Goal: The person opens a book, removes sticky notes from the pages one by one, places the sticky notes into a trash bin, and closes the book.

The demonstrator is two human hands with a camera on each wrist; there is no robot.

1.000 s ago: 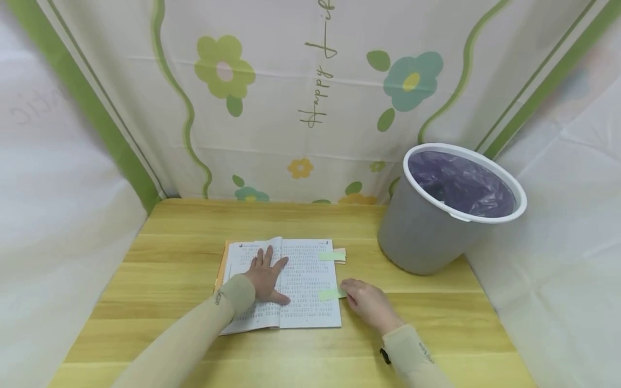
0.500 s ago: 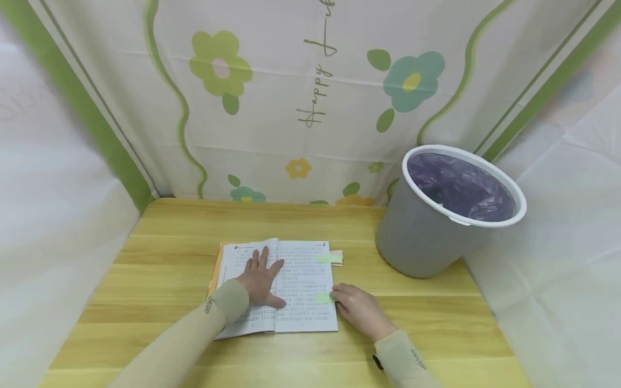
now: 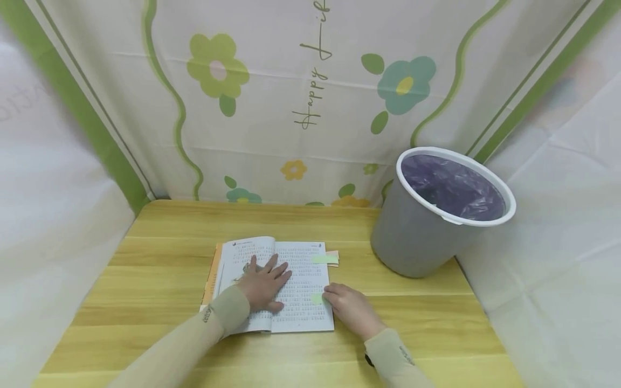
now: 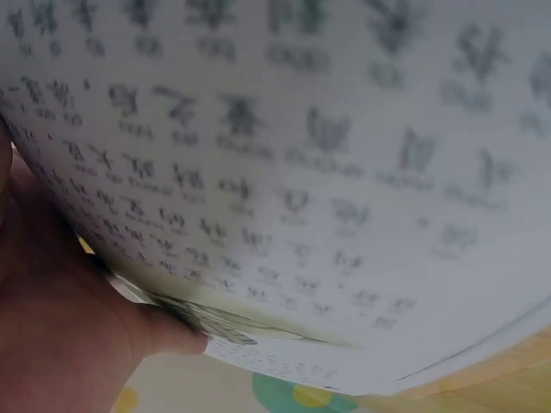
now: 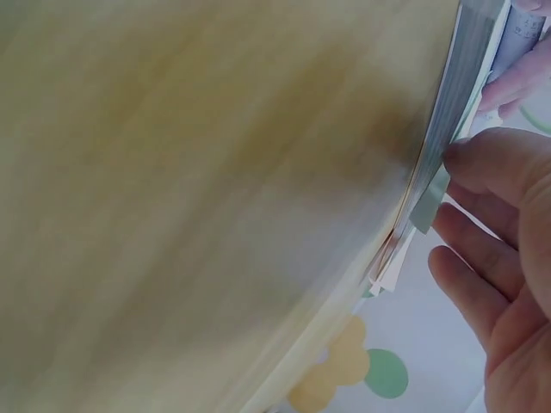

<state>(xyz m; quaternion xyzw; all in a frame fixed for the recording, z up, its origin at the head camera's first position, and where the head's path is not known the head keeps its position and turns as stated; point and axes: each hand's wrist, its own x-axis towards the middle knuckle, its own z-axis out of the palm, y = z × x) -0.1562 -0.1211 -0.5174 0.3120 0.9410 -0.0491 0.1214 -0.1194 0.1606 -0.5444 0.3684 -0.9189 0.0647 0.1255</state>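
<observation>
An open book (image 3: 298, 312) of printed text lies on the wooden table, its orange cover (image 3: 211, 275) showing along the left. My left hand (image 3: 262, 285) lies spread near the fold, pressing on the pages. In the left wrist view, the left page (image 4: 284, 172) curves up beside this hand. At the book's right edge, my right hand (image 3: 351, 310) pinches a light green sticky tab (image 3: 317, 298), whose outer end its fingers cover. The right wrist view shows the thumb against the page edges and the tab (image 5: 429, 206) near the fingers.
Higher on the same page edge, another green tab (image 3: 322, 260) and a pale pink tab (image 3: 333, 254) stick out. A grey bin (image 3: 412, 242) lined with a purple bag stands at the back right. Flower-patterned cloth (image 3: 271, 134) hangs around the table (image 3: 170, 258).
My right hand has slid left along the lower green tab to the page edge, covering more of it. My left hand has shifted slightly right, uncovering a drawing on the left page.
</observation>
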